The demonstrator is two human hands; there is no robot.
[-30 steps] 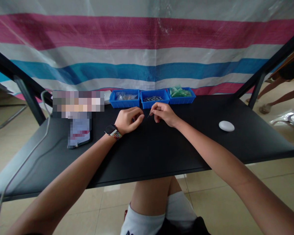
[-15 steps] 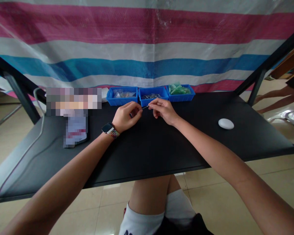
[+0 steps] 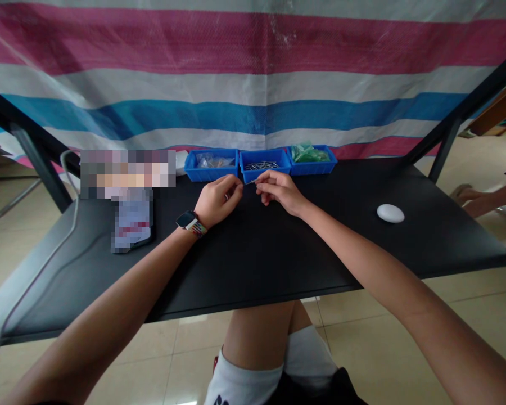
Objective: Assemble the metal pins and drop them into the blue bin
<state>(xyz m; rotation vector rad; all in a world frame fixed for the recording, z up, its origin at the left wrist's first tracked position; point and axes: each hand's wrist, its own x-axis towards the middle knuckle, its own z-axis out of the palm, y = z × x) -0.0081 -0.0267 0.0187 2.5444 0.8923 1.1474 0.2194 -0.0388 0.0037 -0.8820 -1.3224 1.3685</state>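
Over the table in front of the blue bins, my right hand [image 3: 279, 190] is closed in a pinch on a thin, dark metal piece [image 3: 251, 181], too small to name exactly. Its other end points at the fingertips of my left hand [image 3: 220, 198], which is also closed in a pinch, with a watch on the wrist. What the left fingertips hold is hidden. Just behind the hands stands the middle blue bin [image 3: 265, 172], with several slender metal pieces [image 3: 261, 165] in it.
The left blue bin [image 3: 212, 174] holds clear plastic bags; the right blue bin [image 3: 313, 169] holds green bags. A white oval object [image 3: 390, 213] lies on the black table [image 3: 257, 264]. At left are a blurred-out phone-like item [image 3: 130, 225] and a cable [image 3: 50, 247]. A person's legs [image 3: 489, 199] show at right.
Both hands stay almost in place; the fingers have shifted slightly around the thin metal piece. At the right edge, the other person's legs have moved.
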